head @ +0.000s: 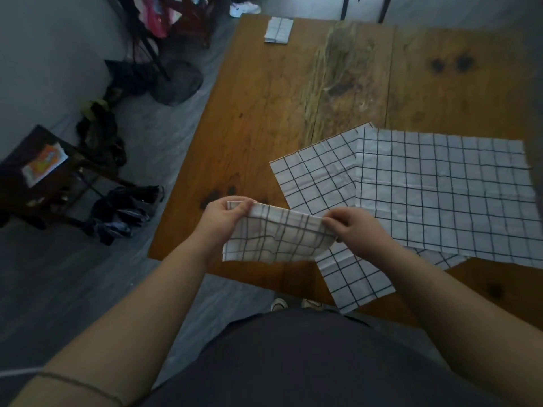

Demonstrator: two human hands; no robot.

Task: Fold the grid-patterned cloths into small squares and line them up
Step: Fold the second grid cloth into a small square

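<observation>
I hold a white cloth with a dark grid (pixel 279 235), folded into a strip, in the air above the near edge of the wooden table (pixel 264 113). My left hand (pixel 223 218) pinches its upper left corner. At the upper right end my right hand (pixel 352 230) pinches the folded edge. Two more grid cloths lie flat on the table to the right: one unfolded cloth (pixel 440 195) overlaps another (pixel 317 171) that reaches past the near table edge. A small folded grid cloth (pixel 278 30) lies at the table's far left corner.
Left of the table, on the grey floor, stand a dark stool with an orange paper (pixel 44 164), dark bags and shoes (pixel 123 212) and a round dark basket (pixel 179 83). Chair legs and someone's white shoes (pixel 244 8) show beyond the far edge.
</observation>
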